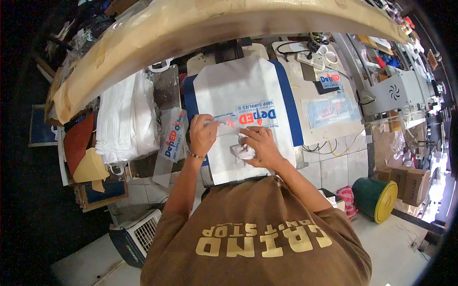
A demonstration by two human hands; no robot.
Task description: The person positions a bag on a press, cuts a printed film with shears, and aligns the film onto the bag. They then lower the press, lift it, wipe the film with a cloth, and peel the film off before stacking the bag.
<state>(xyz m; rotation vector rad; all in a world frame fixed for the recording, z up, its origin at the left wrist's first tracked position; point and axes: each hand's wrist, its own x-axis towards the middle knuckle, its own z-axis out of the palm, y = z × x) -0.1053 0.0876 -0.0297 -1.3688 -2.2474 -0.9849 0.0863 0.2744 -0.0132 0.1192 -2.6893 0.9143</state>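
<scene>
Blue board (291,105): we see one white sheet (226,78), lying flat.
Right table (298,88): we find a power strip (312,61) and printed clear films (333,112).
Left bench (168,90): we observe a pile of white bags (125,119).
Floor (377,245): we notice a green bin (369,195) with a yellow lid (387,202).

A white sheet (231,83) is being held flat, its three o'clock side being filled by an upside-down, red-and-blue DepED print (260,114). At the print's nine o'clock, a clear, lettered film (227,122) is being pinched; at six o'clock, a crumpled white wad (243,151) is being gripped over the sheet.
</scene>
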